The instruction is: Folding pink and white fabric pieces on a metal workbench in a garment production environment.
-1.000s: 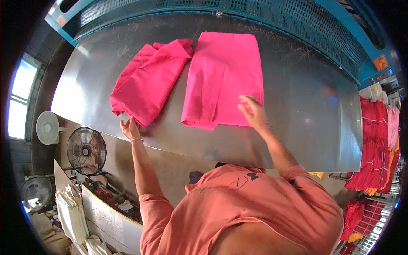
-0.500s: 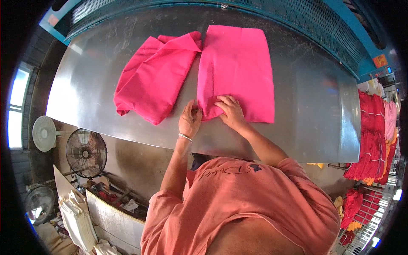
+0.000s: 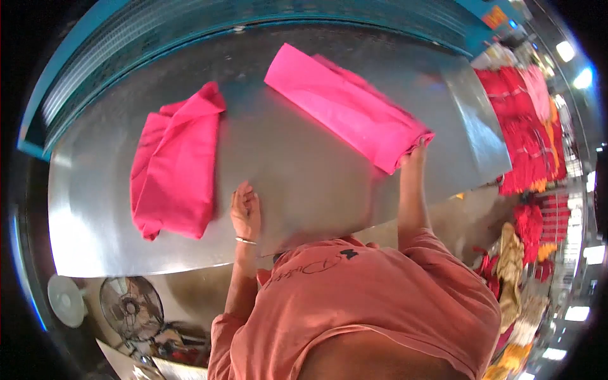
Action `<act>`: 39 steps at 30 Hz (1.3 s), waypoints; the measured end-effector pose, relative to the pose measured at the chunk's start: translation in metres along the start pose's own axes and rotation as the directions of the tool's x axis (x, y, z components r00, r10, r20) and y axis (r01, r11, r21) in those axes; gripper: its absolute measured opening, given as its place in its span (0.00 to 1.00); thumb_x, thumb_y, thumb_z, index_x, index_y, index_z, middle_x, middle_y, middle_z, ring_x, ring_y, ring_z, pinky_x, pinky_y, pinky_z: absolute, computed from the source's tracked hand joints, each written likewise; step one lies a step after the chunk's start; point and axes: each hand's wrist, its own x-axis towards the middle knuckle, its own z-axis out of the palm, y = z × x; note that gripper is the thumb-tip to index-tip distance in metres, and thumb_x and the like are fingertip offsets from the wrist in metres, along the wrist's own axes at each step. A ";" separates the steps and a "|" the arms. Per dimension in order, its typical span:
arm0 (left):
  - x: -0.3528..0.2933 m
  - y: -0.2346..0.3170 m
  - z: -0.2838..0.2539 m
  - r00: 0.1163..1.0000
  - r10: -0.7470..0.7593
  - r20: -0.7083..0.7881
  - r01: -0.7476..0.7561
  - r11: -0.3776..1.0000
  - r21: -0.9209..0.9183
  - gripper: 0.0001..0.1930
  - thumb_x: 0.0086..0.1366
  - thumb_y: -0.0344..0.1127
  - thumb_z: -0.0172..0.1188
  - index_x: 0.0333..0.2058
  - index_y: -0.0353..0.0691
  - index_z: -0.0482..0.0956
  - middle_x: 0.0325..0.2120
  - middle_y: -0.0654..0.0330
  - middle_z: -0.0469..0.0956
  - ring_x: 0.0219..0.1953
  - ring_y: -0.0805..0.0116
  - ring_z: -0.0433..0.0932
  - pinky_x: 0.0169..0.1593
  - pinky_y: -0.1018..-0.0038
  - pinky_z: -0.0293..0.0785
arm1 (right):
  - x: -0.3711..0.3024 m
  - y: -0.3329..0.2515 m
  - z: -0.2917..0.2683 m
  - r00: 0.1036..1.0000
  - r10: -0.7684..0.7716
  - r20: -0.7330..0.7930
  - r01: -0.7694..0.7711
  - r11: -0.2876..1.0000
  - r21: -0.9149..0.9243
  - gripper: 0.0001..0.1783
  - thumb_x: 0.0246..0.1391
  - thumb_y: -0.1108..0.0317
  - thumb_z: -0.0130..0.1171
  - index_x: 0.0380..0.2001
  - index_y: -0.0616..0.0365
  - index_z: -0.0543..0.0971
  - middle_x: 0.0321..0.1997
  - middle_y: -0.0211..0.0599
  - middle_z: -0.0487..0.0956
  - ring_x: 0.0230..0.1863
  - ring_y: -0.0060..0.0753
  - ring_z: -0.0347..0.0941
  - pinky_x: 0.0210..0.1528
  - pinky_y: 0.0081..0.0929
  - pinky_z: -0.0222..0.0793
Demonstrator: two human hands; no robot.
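Note:
A folded pink cloth [image 3: 345, 104] lies slantwise across the right part of the metal table, folded into a long, narrow shape. At its near right end my right hand [image 3: 414, 153] grips the bunched edge; the fingers are partly hidden by the fabric. My left hand [image 3: 246, 208], with a bracelet on its wrist, hovers by the table's near side, loosely curled and holding nothing. To its left rests a second pink cloth [image 3: 176, 168], loosely folded with creases and a raised corner at the top. My left hand does not touch either cloth.
Along the far side of the metal table [image 3: 272, 152] runs a blue machine [image 3: 253, 16] with a slatted front. Bundles of red cloth [image 3: 522, 126] hang at the right. A black fan [image 3: 131, 308] and a white fan [image 3: 66, 301] stand at the near left.
The right pink cloth has gone from a flat, wide rectangle to a narrow, slanted fold, its near end carried right by my right hand. My left hand has come away from it. The view has turned.

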 end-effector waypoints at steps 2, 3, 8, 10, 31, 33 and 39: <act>0.002 0.013 0.012 0.997 -0.001 0.076 -0.003 0.999 0.051 0.19 0.53 0.25 0.52 0.46 0.41 0.69 0.33 0.60 0.72 0.30 0.70 0.74 0.33 0.78 0.71 | 0.002 -0.004 -0.030 0.998 0.019 -0.056 -0.017 0.999 0.039 0.26 0.59 0.52 0.39 0.52 0.61 0.62 0.55 0.38 0.65 0.55 0.39 0.62 0.58 0.41 0.57; 0.002 0.021 0.022 0.991 0.032 0.131 -0.043 0.995 0.085 0.19 0.54 0.26 0.53 0.46 0.41 0.69 0.33 0.59 0.73 0.30 0.70 0.74 0.32 0.78 0.72 | -0.005 -0.002 -0.041 0.994 0.039 -0.105 -0.038 0.999 0.008 0.26 0.58 0.51 0.39 0.52 0.61 0.62 0.55 0.38 0.65 0.55 0.39 0.62 0.57 0.41 0.57; 0.010 0.050 0.095 0.947 0.203 0.247 -0.207 0.978 -0.009 0.17 0.54 0.27 0.54 0.45 0.40 0.70 0.33 0.58 0.74 0.30 0.70 0.75 0.32 0.77 0.72 | -0.003 -0.024 -0.050 0.988 0.108 0.112 -0.100 0.992 -0.076 0.23 0.55 0.54 0.47 0.46 0.61 0.68 0.47 0.37 0.72 0.48 0.36 0.69 0.51 0.32 0.65; 0.020 0.070 0.119 0.924 0.219 0.313 -0.213 0.976 -0.053 0.16 0.55 0.28 0.55 0.44 0.38 0.71 0.32 0.57 0.75 0.30 0.71 0.74 0.33 0.78 0.71 | -0.020 -0.031 -0.025 0.976 0.144 0.162 -0.112 0.975 -0.194 0.20 0.55 0.58 0.49 0.46 0.61 0.68 0.46 0.37 0.72 0.47 0.35 0.69 0.50 0.32 0.66; 0.036 0.114 0.273 0.732 0.095 0.674 -0.538 0.688 0.487 0.39 0.50 0.57 0.57 0.51 0.32 0.58 0.38 0.49 0.67 0.36 0.56 0.70 0.37 0.64 0.71 | 0.022 -0.066 -0.116 0.971 -0.157 0.180 0.227 0.366 -0.903 0.08 0.46 0.71 0.51 0.30 0.61 0.76 0.28 0.34 0.76 0.29 0.30 0.71 0.30 0.25 0.67; 0.039 0.132 0.270 0.572 0.054 0.818 -0.648 0.642 0.410 0.34 0.55 0.49 0.54 0.56 0.40 0.56 0.46 0.50 0.62 0.47 0.58 0.66 0.45 0.64 0.68 | 0.038 -0.067 -0.109 0.837 -0.354 0.418 0.447 0.001 -0.894 0.06 0.48 0.71 0.51 0.29 0.59 0.76 0.29 0.34 0.75 0.31 0.34 0.71 0.31 0.26 0.65; 0.034 0.112 0.277 0.545 0.369 0.753 -0.763 0.590 0.263 0.24 0.57 0.39 0.51 0.53 0.42 0.63 0.54 0.58 0.59 0.55 0.58 0.59 0.56 0.62 0.56 | 0.082 -0.068 -0.077 0.824 -0.411 0.390 0.454 0.066 -0.889 0.09 0.47 0.69 0.54 0.32 0.58 0.76 0.30 0.37 0.75 0.29 0.33 0.71 0.33 0.26 0.67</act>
